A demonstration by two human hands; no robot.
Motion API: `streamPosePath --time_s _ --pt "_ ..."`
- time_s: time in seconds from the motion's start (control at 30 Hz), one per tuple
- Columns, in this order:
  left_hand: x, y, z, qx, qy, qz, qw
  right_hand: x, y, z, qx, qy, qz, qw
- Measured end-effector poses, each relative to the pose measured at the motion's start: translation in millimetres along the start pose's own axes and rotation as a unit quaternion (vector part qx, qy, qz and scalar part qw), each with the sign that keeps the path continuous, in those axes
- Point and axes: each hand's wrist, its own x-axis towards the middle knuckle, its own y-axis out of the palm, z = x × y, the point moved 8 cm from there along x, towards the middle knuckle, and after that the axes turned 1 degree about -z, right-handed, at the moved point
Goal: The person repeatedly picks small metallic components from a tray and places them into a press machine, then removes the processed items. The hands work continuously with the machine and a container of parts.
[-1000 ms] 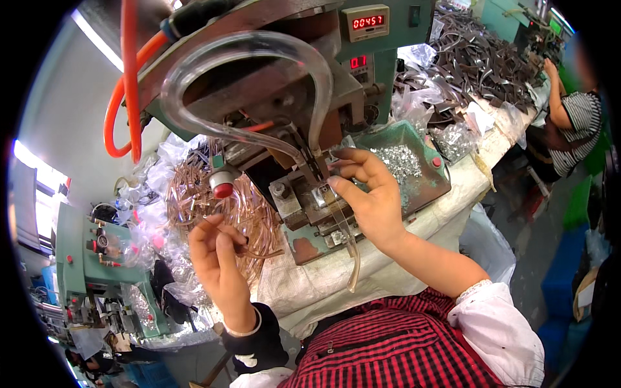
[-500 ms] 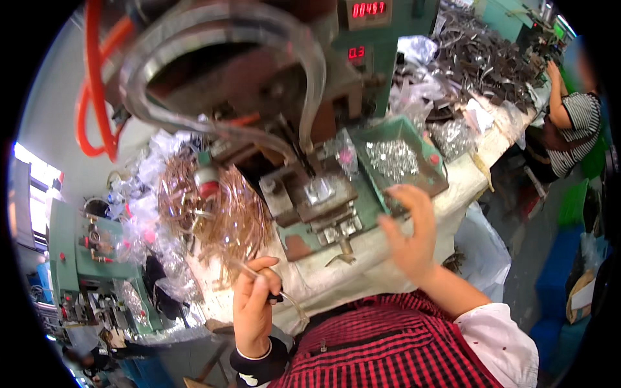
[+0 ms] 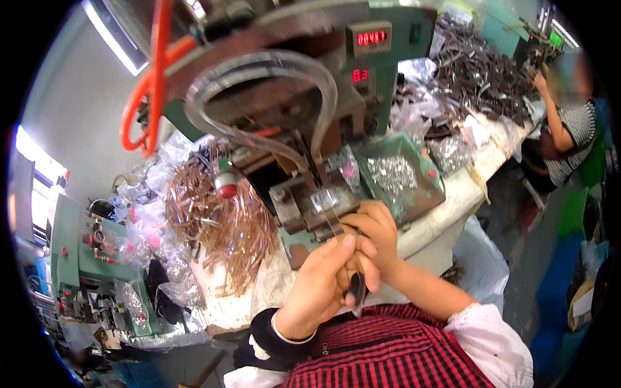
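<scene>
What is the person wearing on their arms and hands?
Both hands are bare, with no gloves. The left hand comes out of a black sleeve cuff with a thin white band at the wrist. The right hand has a bare forearm, and its white sleeve is pushed up near the elbow. The body wears a red and black checked garment.

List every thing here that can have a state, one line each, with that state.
Left hand: closed on the clear strip, in front of the press.
Right hand: fingers pinching the same strip.
Clear strip: held, its upper end lying on the press's fixture.
Press machine: powered, red displays lit.
Green tray: holding small silver parts.
Coppery strips: heaped loose on the bench.
</scene>
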Motion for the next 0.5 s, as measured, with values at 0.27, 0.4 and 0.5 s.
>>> streamPosePath --time_s 0.27,0.4,0.5 --pt "29 -23 8 -0.055 0.025 -0.011 0.998 30 -74 -135 0.066 0.311 -0.041 0.947" --pt "34 -23 10 -0.051 0.039 -0.014 0.998 33 -88 -163 -0.033 0.289 -0.038 0.956" --pt "32 -25 8 -0.05 0.052 -0.003 0.997 40 -55 -128 -0.17 0.292 0.07 0.939"
